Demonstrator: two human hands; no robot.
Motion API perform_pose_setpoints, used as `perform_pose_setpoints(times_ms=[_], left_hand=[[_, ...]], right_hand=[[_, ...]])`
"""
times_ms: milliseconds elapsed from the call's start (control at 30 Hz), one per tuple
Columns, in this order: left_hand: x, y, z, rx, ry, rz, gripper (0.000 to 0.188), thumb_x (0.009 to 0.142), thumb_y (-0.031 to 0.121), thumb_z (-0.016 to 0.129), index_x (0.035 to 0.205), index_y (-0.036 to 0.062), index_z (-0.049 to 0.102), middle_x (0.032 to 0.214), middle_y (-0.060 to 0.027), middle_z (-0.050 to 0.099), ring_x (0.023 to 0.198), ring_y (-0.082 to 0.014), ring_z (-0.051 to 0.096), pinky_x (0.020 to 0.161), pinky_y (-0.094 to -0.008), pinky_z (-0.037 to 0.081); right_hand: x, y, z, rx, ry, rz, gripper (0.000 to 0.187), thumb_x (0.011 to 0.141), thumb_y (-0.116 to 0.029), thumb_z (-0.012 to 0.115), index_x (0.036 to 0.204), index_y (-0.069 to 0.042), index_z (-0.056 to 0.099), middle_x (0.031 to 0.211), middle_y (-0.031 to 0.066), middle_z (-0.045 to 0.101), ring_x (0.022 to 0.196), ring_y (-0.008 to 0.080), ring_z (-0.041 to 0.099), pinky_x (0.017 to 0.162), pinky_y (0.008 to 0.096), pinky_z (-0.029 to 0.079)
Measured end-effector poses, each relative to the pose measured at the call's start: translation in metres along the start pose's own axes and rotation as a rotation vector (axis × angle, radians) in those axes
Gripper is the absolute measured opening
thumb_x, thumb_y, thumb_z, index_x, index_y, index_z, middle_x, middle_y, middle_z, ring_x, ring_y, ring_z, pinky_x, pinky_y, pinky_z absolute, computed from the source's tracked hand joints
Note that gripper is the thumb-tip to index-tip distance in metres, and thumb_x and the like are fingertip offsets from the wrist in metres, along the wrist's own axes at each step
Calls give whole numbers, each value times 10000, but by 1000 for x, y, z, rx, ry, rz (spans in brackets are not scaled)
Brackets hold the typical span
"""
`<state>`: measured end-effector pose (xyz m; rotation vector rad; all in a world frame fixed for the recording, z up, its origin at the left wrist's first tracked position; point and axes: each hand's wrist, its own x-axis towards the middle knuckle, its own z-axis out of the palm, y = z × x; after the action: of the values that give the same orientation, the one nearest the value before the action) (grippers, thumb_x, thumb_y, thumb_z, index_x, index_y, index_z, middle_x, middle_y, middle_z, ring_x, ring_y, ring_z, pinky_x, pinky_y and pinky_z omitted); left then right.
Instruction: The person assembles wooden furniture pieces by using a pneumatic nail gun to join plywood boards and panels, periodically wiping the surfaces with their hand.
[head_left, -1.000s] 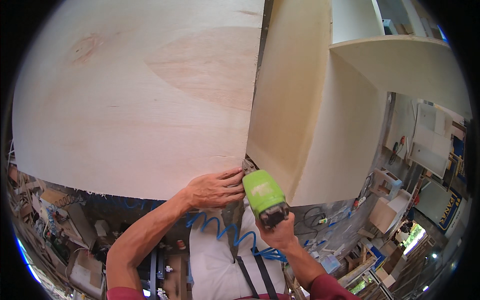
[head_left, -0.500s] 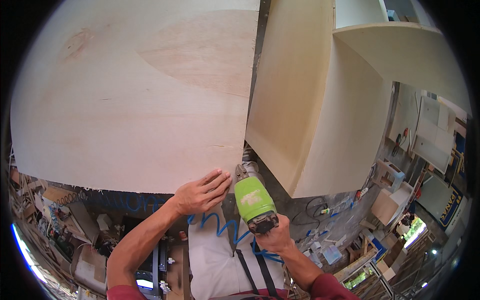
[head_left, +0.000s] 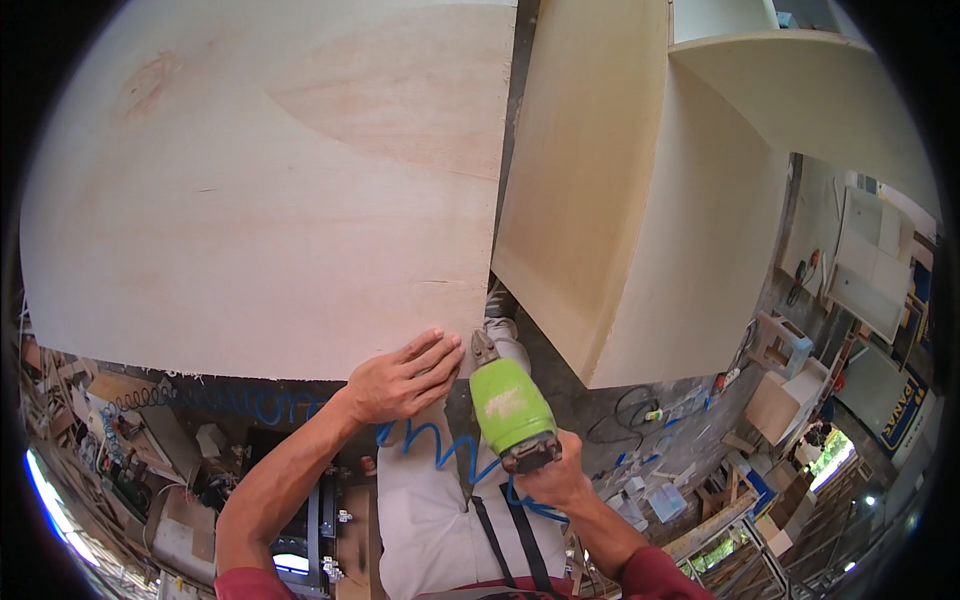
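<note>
A large pale plywood panel (head_left: 260,230) spreads across the left and middle of the view. My left hand (head_left: 400,380) lies flat on its near edge, close to the right corner, fingers stretched out and holding nothing. Just right of those fingers, my right hand (head_left: 560,475) grips a green air nail gun (head_left: 512,402). The gun's dark nose (head_left: 484,347) is at the panel's near right corner; whether it touches the wood I cannot tell. A blue coiled air hose (head_left: 440,446) hangs below the gun, across my light trousers. The right hand's fingers are partly hidden behind the gun.
A pale wooden cabinet body (head_left: 690,240) stands to the right, across a narrow gap from the panel. Cables (head_left: 625,415), a clear plastic box (head_left: 667,504) and wood offcuts lie on the floor at right. Clutter and a wooden box (head_left: 150,435) fill the lower left.
The panel and cabinet sit very slightly higher in the view. The nail gun has tilted a little, its rear end shifting slightly right. My left hand keeps its place on the panel.
</note>
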<state>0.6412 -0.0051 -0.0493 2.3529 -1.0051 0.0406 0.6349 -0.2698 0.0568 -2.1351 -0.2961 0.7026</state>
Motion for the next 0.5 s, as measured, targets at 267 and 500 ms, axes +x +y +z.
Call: perform_pose_setpoints(times_ms=[267,500], left_hand=[[-2,-1,2,-86,14,-25,448,702,99,628,1114,-70,667,1323,-192,601,1297,-333,545,1146,-491,425],[-3,-1,6,-92,39,-40,420,697,97,660,1079,-78,677,1305,-197,607,1281,-342,555,1129,-490,444]], right_hand=[[-19,2,6,-2,-119,21,676,654,-34,750,1298,61,567,1018,225,690,846,380,705,719,389,571],[-21,4,7,-14,-104,-10,712,641,-38,747,1317,64,546,1002,236,685,845,390,700,715,397,570]])
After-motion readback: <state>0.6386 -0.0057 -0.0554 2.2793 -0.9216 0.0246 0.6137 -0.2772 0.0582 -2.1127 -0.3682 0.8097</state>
